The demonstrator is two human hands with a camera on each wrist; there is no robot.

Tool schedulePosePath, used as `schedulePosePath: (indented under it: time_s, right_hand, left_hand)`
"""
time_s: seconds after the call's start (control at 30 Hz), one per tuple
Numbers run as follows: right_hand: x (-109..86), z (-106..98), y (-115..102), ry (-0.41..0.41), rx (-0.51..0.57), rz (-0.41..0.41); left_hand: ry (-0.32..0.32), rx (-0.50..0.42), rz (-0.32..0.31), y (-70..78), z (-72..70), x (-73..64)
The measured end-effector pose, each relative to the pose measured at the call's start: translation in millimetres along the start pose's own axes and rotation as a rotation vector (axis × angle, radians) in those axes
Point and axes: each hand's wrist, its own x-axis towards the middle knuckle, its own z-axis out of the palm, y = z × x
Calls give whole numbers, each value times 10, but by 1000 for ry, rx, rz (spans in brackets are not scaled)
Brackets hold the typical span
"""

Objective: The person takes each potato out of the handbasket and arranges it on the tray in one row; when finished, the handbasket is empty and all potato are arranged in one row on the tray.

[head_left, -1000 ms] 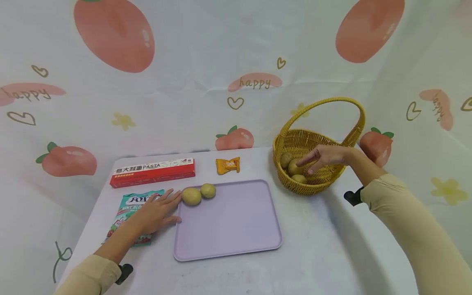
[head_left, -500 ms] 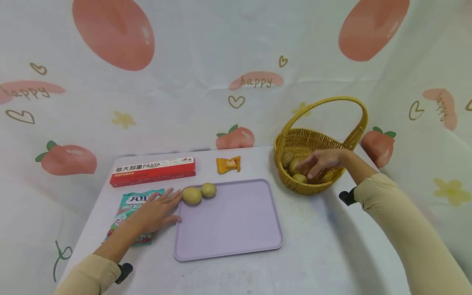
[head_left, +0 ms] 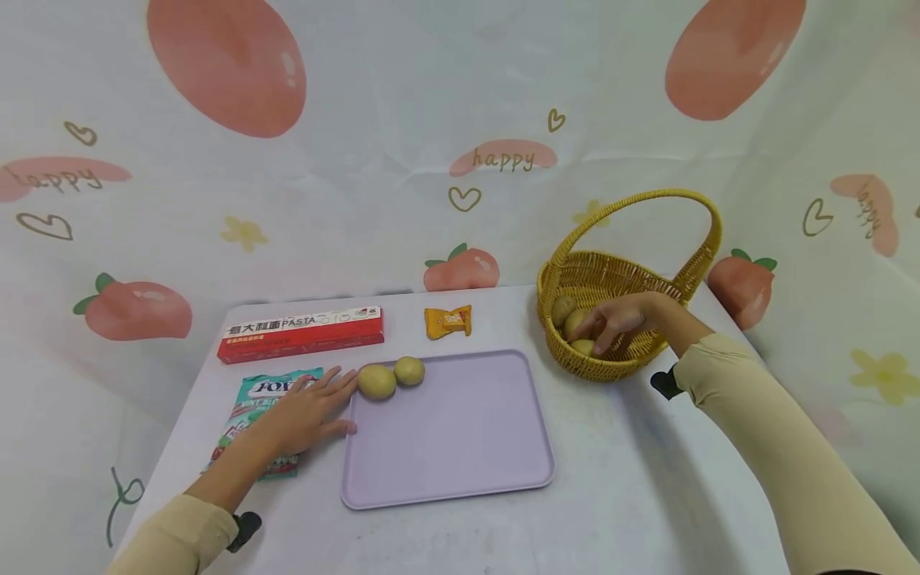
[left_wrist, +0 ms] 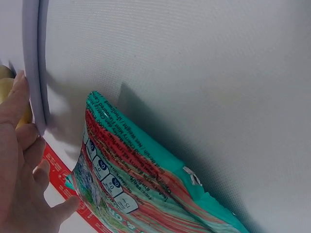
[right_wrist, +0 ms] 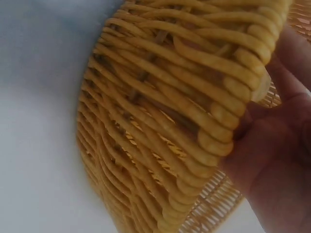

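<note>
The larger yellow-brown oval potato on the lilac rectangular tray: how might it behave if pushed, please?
The larger potato would probably roll unevenly, being rounded but oval. The tray has a raised rim that might stop it. Its plump form suggests firmness.

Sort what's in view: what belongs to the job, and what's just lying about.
Likely in the job:
tray, left hand at its edge
basket, right hand in it
potatoes, in both

Apparently just lying about:
pasta box
mint bag
orange packet
</note>
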Motion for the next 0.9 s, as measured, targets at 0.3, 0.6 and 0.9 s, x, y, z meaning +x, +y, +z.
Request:
schedulePosePath:
  time_s: [0.3, 0.6, 0.9]
  right_hand:
    - [-5, 26, -61, 19, -71, -24]
    - [-123, -2, -163, 21, -170, -41]
    - [-338, -5, -304, 72, -290, -147]
  left_hand:
    - [-1, 9, -5, 6, 0, 8]
    - [1, 8, 0, 15, -8, 14]
    - [2, 9, 3, 13, -3, 9]
